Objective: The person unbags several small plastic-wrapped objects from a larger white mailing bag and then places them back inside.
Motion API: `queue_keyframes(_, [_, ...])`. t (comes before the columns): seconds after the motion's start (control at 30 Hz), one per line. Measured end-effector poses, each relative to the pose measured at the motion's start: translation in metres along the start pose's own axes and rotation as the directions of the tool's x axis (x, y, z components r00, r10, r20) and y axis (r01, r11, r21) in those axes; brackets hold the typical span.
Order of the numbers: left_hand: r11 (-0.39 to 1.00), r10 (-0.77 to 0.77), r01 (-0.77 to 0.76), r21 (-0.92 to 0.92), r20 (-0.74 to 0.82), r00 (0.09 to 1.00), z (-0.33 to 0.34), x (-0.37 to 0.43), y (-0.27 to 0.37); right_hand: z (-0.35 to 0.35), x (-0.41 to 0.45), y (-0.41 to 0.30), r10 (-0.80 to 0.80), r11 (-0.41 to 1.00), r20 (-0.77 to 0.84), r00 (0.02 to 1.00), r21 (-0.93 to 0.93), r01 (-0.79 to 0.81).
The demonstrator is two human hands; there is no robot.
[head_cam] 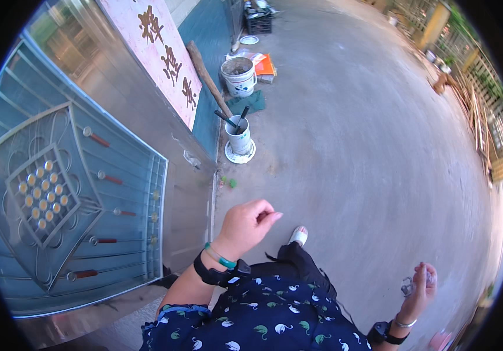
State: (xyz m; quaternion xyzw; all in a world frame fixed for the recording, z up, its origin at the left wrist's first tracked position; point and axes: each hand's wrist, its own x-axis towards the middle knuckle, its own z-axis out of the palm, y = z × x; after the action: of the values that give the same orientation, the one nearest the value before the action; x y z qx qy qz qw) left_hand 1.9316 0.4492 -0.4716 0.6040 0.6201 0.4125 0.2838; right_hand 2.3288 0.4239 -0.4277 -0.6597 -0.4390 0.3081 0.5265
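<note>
My left hand [247, 226] is raised in front of my body with its fingers curled in and thumb against them; nothing shows in it. A green bangle [220, 256] and a black wrist strap circle that wrist. Out at the lower right, my right hand [424, 283] is closed around a small clear plastic or glass object [407, 286], whose kind I cannot tell. That wrist wears a silver bangle [405, 322] and a black strap. Below my left hand, a foot in a white slipper [298, 236] stands on the concrete floor.
A metal-framed door with a decorative grille [166, 219] is at the left. Along the wall stand a narrow white container [239, 142] holding black-handled tools, a wooden pole [207, 79], a white bucket [239, 83] and a black crate [259, 25]. Wooden sticks [475, 114] lie by the right fence.
</note>
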Motion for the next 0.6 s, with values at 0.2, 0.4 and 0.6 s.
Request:
queue_keyframes(0.2, [0.994, -0.108, 0.109, -0.004, -0.202, 0.974, 0.016, 0.125, -0.005, 0.120, 0.192, -0.036, -0.047, 0.998, 0.250, 0.967, -0.038, 0.058])
queue_keyframes(0.4, [0.968, -0.250, 0.250, -0.036, -0.280, 0.927, 0.025, 0.236, -0.055, 0.283, 0.323, -0.056, -0.185, 0.972, 0.565, 0.804, -0.014, 0.233])
queue_keyframes(0.6, [0.930, -0.367, 0.361, -0.074, -0.271, 0.890, 0.020, 0.403, -0.108, 0.428, 0.438, -0.049, -0.120, 0.990, 0.660, 0.742, 0.021, 0.141])
